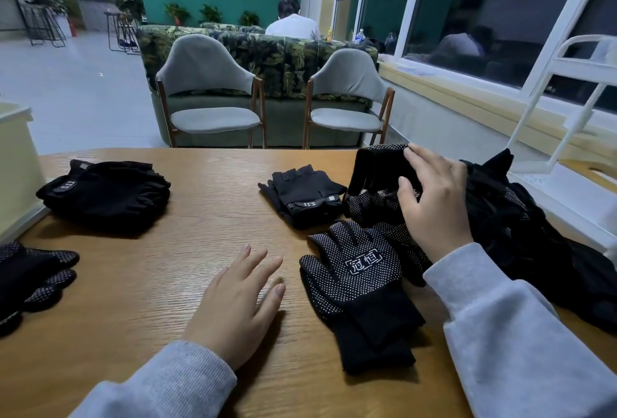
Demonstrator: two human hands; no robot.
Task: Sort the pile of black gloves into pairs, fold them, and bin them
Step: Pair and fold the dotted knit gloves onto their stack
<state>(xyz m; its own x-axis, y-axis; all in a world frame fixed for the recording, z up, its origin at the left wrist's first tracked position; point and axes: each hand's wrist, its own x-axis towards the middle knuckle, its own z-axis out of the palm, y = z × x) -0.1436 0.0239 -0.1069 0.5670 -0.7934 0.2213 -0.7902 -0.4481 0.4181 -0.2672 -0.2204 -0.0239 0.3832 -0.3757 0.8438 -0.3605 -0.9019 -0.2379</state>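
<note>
A pile of black gloves [521, 217] lies at the right of the wooden table [150, 277]. My right hand [434, 197] grips a dotted black glove [374, 170] at the pile's left edge, lifting its cuff. A dotted glove with a white label [357, 277] lies flat in front of me. A fingerless black glove [303, 197] lies behind it. My left hand [240, 300] rests flat on the bare table with straight fingers, left of the labelled glove.
A stack of fingerless gloves [107, 193] sits at the far left, and dotted gloves [30, 277] lie at the left edge. A pale bin [16, 167] stands at the left, a white wire basket [574, 110] at the right. Two grey chairs [213, 93] face the table.
</note>
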